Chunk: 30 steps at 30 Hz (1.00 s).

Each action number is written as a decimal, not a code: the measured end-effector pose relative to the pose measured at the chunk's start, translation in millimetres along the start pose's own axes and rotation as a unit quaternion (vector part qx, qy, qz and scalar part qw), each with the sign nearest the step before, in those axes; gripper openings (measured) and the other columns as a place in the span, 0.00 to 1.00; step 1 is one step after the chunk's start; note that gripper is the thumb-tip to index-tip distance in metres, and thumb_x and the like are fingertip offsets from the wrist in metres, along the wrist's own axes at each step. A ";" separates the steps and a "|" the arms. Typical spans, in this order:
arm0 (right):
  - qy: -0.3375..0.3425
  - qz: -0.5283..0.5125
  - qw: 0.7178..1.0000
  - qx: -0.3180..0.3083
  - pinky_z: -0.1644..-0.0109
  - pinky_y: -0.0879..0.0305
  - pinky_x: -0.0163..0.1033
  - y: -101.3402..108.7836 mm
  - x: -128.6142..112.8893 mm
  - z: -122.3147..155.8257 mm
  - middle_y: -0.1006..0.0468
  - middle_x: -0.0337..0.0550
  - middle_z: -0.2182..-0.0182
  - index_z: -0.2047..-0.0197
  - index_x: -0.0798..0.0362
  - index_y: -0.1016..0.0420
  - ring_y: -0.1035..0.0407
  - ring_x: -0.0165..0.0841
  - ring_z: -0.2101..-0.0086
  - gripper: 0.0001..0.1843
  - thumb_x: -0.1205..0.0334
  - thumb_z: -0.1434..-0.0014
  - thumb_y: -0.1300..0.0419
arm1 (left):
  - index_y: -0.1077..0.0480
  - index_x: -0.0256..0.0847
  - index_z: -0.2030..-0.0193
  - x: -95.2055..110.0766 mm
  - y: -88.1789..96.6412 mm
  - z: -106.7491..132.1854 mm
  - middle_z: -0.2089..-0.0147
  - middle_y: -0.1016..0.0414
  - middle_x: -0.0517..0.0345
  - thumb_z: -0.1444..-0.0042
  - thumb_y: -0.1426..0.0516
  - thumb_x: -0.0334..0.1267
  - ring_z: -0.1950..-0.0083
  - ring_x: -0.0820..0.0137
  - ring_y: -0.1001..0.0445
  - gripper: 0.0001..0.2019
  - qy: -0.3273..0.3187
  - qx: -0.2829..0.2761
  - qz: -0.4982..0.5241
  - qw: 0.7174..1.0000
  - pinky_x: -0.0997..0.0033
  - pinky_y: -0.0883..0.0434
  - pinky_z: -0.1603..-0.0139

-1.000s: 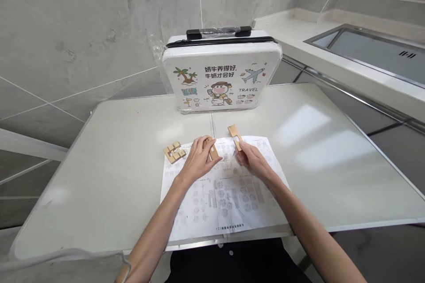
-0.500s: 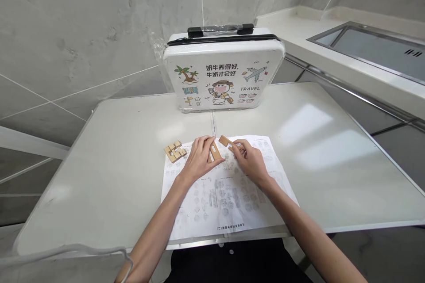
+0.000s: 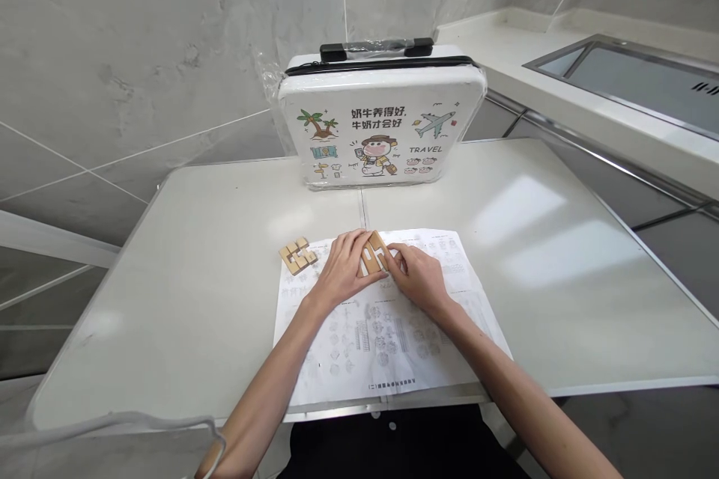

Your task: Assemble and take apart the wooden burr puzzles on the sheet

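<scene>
My left hand (image 3: 344, 269) and my right hand (image 3: 414, 276) meet over a printed instruction sheet (image 3: 387, 329) on the white table (image 3: 202, 292). Between their fingertips sit notched wooden puzzle pieces (image 3: 372, 255), pressed side by side. The left fingers curl around the left piece; the right thumb and fingers pinch the right piece against it. A small cluster of joined wooden pieces (image 3: 297, 255) lies on the sheet's upper left corner, just left of my left hand.
A white suitcase-style case (image 3: 382, 123) with cartoon travel prints stands upright at the table's far edge. A counter with a recessed steel sink (image 3: 629, 75) runs along the right. Tiled wall lies behind and to the left.
My right hand carried its wooden piece leftward and brought it against the piece in my left hand. The left hand stayed nearly in place.
</scene>
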State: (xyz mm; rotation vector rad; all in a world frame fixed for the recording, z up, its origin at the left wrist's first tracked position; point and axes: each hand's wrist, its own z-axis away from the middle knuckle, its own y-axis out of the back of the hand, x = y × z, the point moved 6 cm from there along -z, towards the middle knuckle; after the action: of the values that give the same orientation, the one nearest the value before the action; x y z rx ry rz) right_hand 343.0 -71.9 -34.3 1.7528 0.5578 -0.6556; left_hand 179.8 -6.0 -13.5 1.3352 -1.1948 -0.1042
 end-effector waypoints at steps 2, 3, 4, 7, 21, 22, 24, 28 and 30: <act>0.010 0.019 1.000 0.000 0.67 0.45 0.40 -0.6 -1.5 0.1 0.22 0.43 0.70 0.47 0.49 0.22 0.29 0.40 0.68 0.15 0.51 0.24 0.46 | 0.45 0.50 0.22 2.0 -1.8 -1.3 0.26 0.36 0.43 0.37 0.36 0.61 0.26 0.46 0.39 0.43 -0.006 -0.002 0.003 1.000 0.41 0.38 0.26; 0.015 0.030 0.999 -0.001 0.67 0.45 0.40 -1.0 -2.1 0.1 0.22 0.44 0.70 0.47 0.49 0.22 0.28 0.41 0.67 0.15 0.52 0.24 0.47 | 0.45 0.50 0.22 2.9 -2.7 -1.9 0.26 0.36 0.43 0.37 0.36 0.61 0.26 0.46 0.39 0.42 -0.008 -0.002 0.005 1.000 0.41 0.37 0.27; 0.019 0.039 0.999 -0.002 0.67 0.45 0.40 -1.4 -2.7 0.1 0.21 0.44 0.69 0.46 0.49 0.22 0.28 0.41 0.66 0.16 0.52 0.24 0.47 | 0.44 0.50 0.23 3.7 -3.4 -2.5 0.27 0.35 0.43 0.37 0.36 0.60 0.26 0.46 0.38 0.42 -0.008 -0.001 0.006 1.000 0.41 0.37 0.27; 0.033 0.060 0.998 -0.014 0.67 0.45 0.40 -3.1 -3.8 0.4 0.20 0.46 0.67 0.46 0.49 0.21 0.27 0.42 0.64 0.16 0.52 0.23 0.48 | 0.42 0.48 0.24 5.7 -3.9 -3.8 0.29 0.32 0.43 0.37 0.36 0.59 0.27 0.46 0.37 0.39 -0.008 0.005 0.003 1.000 0.41 0.36 0.28; 0.042 0.071 0.997 -0.013 0.66 0.40 0.39 2.1 -8.7 1.5 0.19 0.42 0.67 0.48 0.49 0.20 0.25 0.38 0.63 0.14 0.58 0.23 0.47 | 0.26 0.55 0.33 -11.4 20.6 0.3 0.29 0.35 0.48 0.30 0.40 0.51 0.28 0.50 0.38 0.20 0.023 0.009 -0.132 0.991 0.44 0.30 0.30; 0.040 0.070 0.997 -0.014 0.66 0.39 0.39 2.6 -8.8 1.4 0.19 0.41 0.67 0.48 0.48 0.20 0.25 0.38 0.63 0.14 0.58 0.23 0.47 | 0.26 0.55 0.33 -12.0 22.1 0.7 0.29 0.35 0.47 0.29 0.41 0.51 0.28 0.49 0.38 0.20 0.030 0.008 -0.141 0.990 0.43 0.30 0.30; 0.038 0.067 0.997 -0.015 0.65 0.39 0.39 3.1 -8.8 1.1 0.19 0.41 0.66 0.48 0.48 0.20 0.24 0.38 0.62 0.14 0.58 0.23 0.47 | 0.26 0.53 0.33 -12.1 24.7 1.4 0.29 0.35 0.46 0.29 0.42 0.52 0.29 0.48 0.37 0.21 0.042 0.007 -0.158 0.987 0.42 0.32 0.29; 0.035 0.067 0.997 -0.017 0.64 0.38 0.40 3.0 -8.1 0.4 0.18 0.42 0.66 0.48 0.48 0.20 0.24 0.39 0.62 0.14 0.58 0.24 0.47 | 0.23 0.50 0.36 -13.1 31.0 2.4 0.31 0.32 0.44 0.30 0.41 0.50 0.30 0.48 0.35 0.20 0.038 0.010 -0.194 0.980 0.37 0.41 0.23; 0.033 0.066 0.997 -0.018 0.64 0.38 0.39 2.6 -7.8 0.2 0.19 0.42 0.67 0.48 0.48 0.20 0.24 0.39 0.62 0.14 0.58 0.24 0.47 | 0.23 0.50 0.36 -17.7 35.1 3.4 0.32 0.32 0.45 0.30 0.42 0.51 0.30 0.49 0.35 0.20 0.023 -0.004 -0.206 0.978 0.36 0.47 0.21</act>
State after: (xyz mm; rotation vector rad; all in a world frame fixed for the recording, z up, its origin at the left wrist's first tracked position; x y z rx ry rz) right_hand 339.0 -73.0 -27.2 1.7673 0.4912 -0.4933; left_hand 150.2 14.6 2.3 1.5534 -0.8643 -0.3727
